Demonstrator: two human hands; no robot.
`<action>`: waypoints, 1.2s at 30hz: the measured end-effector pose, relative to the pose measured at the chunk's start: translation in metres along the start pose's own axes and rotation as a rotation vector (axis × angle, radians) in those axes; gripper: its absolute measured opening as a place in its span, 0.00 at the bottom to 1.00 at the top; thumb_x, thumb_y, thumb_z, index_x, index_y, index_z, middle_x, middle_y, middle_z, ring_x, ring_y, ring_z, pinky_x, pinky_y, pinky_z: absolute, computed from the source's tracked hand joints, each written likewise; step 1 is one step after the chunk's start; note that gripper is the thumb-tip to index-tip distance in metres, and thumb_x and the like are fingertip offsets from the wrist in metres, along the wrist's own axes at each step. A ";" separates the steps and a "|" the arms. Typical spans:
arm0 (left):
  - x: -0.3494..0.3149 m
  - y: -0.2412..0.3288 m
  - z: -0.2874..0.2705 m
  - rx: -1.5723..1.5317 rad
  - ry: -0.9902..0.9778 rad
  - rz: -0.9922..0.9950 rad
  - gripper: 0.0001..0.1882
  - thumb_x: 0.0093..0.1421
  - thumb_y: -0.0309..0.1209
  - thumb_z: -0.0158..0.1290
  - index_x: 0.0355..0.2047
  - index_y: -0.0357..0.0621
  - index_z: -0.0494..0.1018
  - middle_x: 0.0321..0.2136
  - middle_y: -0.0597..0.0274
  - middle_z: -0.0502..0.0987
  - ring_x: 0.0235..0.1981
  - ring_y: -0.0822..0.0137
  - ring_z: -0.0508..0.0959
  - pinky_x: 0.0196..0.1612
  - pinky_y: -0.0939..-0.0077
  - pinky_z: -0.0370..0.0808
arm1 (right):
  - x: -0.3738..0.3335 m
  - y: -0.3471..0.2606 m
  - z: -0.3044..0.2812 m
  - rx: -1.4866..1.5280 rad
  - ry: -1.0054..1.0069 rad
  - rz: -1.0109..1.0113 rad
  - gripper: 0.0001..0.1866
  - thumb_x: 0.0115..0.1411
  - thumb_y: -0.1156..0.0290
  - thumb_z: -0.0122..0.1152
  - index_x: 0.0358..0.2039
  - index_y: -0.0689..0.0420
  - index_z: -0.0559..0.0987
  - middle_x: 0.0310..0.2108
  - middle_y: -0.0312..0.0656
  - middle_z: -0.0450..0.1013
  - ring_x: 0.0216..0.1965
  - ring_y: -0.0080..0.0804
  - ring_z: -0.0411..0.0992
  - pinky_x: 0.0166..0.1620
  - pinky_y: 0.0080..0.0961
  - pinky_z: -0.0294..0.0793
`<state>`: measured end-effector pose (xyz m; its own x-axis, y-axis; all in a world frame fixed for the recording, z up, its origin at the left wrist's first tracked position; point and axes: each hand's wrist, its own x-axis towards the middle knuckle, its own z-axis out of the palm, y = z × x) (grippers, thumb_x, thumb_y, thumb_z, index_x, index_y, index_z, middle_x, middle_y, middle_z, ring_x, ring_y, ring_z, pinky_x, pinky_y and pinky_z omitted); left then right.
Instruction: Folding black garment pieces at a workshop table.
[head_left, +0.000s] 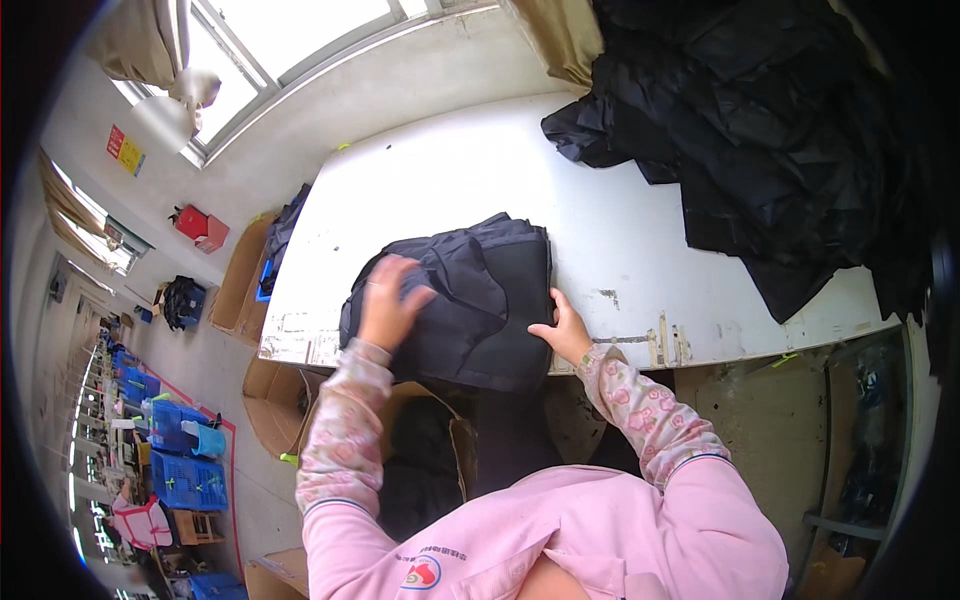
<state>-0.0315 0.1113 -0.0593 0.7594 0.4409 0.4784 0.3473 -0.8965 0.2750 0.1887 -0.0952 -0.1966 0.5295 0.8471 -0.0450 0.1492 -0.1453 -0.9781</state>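
Note:
A stack of folded black fabric pieces (470, 330) lies at the near edge of the white table, its front part slightly past the edge. Over the left part of the stack is my left hand (390, 308), fingers spread and a little blurred by motion; it holds nothing. At the stack's right edge, my right hand (566, 330) has its thumb on the top layer and its index finger along the side. Its other fingers are mostly hidden. Patterned sleeve covers show on both my forearms.
A large heap of black fabric (760, 150) covers the right end of the white table (440, 170). Cardboard boxes (272, 400) stand beside and below the table's left side. Blue crates (188, 482) line the floor far left, and a window (290, 40) is behind.

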 end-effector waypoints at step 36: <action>-0.053 0.043 0.119 -0.184 -0.516 -0.164 0.39 0.56 0.55 0.56 0.65 0.61 0.59 0.69 0.50 0.48 0.70 0.48 0.46 0.66 0.37 0.38 | 0.163 -0.065 -0.246 -0.846 0.528 -0.132 0.30 0.47 0.70 0.69 0.53 0.48 0.69 0.53 0.46 0.64 0.57 0.47 0.62 0.54 0.45 0.67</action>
<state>0.0088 0.0442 -0.1724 0.8899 0.4545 -0.0388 0.4168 -0.7755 0.4742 0.4710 -0.0737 -0.0901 0.7377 0.5776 0.3495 0.6690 -0.5556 -0.4937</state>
